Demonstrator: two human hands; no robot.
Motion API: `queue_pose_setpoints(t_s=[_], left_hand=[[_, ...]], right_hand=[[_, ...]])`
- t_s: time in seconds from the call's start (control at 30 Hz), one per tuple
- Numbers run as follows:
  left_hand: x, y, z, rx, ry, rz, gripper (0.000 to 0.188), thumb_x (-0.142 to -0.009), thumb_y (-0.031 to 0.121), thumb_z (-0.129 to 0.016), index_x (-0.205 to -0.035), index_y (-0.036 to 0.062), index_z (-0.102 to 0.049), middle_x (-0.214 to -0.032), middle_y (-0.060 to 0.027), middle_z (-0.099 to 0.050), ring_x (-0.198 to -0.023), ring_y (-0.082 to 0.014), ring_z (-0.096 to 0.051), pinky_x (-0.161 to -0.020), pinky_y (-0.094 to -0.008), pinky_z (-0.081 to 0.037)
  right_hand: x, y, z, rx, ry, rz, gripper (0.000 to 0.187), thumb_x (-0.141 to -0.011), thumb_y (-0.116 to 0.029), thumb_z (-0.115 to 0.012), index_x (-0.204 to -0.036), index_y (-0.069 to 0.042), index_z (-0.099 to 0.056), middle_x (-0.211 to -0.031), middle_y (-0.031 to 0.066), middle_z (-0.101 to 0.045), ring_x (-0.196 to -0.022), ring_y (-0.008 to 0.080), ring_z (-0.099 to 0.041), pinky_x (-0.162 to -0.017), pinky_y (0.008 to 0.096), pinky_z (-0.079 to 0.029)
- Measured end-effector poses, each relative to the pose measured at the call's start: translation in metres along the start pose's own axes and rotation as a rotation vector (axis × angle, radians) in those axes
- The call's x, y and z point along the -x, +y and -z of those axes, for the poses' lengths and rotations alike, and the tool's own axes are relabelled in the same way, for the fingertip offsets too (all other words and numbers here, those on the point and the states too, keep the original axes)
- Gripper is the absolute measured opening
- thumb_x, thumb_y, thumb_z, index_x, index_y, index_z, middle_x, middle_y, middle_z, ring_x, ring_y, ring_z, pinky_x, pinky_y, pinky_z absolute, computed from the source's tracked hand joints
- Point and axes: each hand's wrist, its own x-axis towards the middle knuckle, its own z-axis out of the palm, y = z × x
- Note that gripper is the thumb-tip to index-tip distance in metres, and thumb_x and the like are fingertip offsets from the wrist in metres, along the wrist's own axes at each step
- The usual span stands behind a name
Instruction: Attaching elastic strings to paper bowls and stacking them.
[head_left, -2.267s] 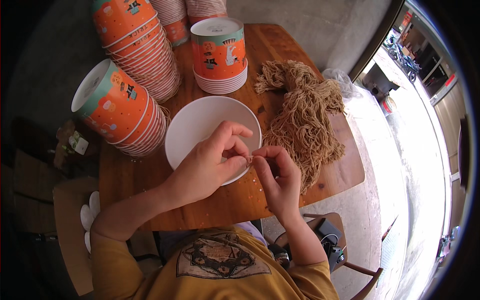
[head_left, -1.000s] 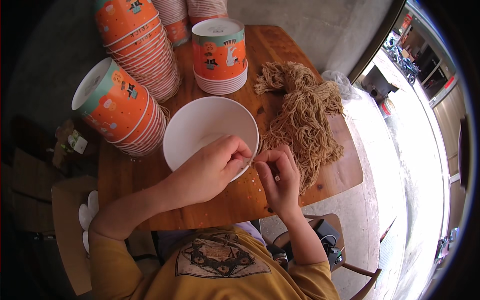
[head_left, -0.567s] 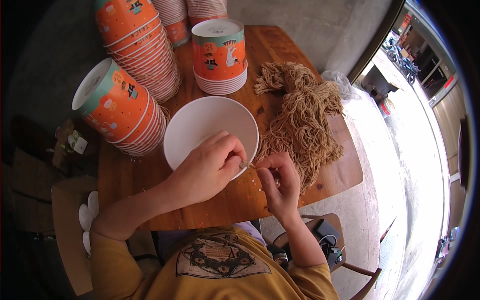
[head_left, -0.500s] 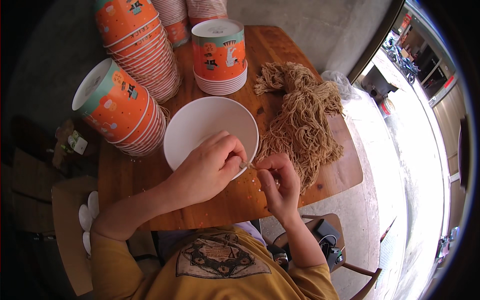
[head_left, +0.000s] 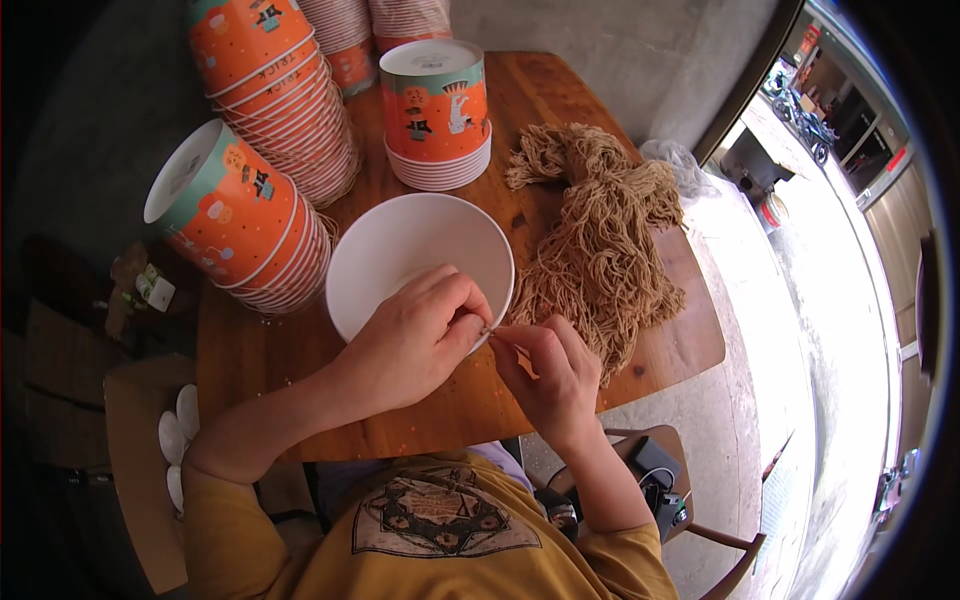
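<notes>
A white-lined paper bucket [head_left: 400, 235] stands on the wooden table with its mouth facing up. My left hand [head_left: 425, 325] reaches over its near rim, thumb and fingers pinched together at the right side of that rim. Between the fingertips of both hands shows a small bit of tan cord [head_left: 488, 330]; most of it is hidden. My right hand [head_left: 555, 375] is closed in a pinch on the cord, just outside the rim and close to the left fingertips. Right of the bucket lies a heap of tan cords [head_left: 610, 240].
Behind the bucket stands a short upside-down stack of orange paper buckets [head_left: 435, 110]. Taller leaning stacks [head_left: 245, 215] rise at the left. The wooden table [head_left: 690, 340] has a rounded right corner. A chair [head_left: 680, 460] holding dark devices stands at the lower right, an open cardboard box [head_left: 140, 450] at the left.
My right hand has moved left and slightly up to my left fingertips, its fingers now more folded. The visible cord between the hands has become shorter. My left hand is nearly still.
</notes>
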Motion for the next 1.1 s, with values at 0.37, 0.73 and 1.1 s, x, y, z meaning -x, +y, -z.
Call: queue_pose_setpoints(t_s=[0.37, 0.73, 1.1], left_hand=[[0.002, -0.002, -0.002, -0.08, 0.023, -0.051, 0.006, -0.089, 0.002, -0.057, -0.093, 0.0021, -0.052, -0.092, -0.0136, -0.057, -0.09, -0.0349, -0.058, -0.079, -0.0443, -0.047], [0.0, -0.007, -0.001, -0.316, 0.101, -0.215, 0.009, -0.088, -0.002, -0.056, -0.093, 0.0035, -0.051, -0.09, -0.0127, -0.053, -0.087, -0.0344, -0.056, -0.075, -0.0434, -0.047], [0.0, -0.007, 0.001, -0.239, 0.106, -0.21, 0.008, -0.088, -0.002, -0.055, -0.092, 0.0031, -0.052, -0.089, -0.0124, -0.053, -0.086, -0.0337, -0.056, -0.074, -0.0435, -0.047]], right_hand=[[0.002, -0.01, -0.001, -0.165, -0.036, -0.245, 0.021, -0.079, -0.004, -0.074, -0.092, -0.007, -0.059, -0.073, 0.0053, -0.056, -0.058, 0.0222, -0.057, -0.05, 0.0333, -0.047], [0.023, -0.014, -0.006, -0.45, -0.092, -0.479, 0.017, -0.086, -0.007, -0.072, -0.099, -0.005, -0.06, -0.073, 0.0054, -0.061, -0.059, 0.0154, -0.059, -0.055, 0.0282, -0.048], [0.022, -0.014, -0.009, -0.683, -0.117, -0.722, 0.005, -0.096, -0.007, -0.057, -0.098, -0.002, -0.056, -0.064, -0.0018, -0.053, -0.058, 0.0024, -0.044, -0.052, 0.0214, -0.039]])
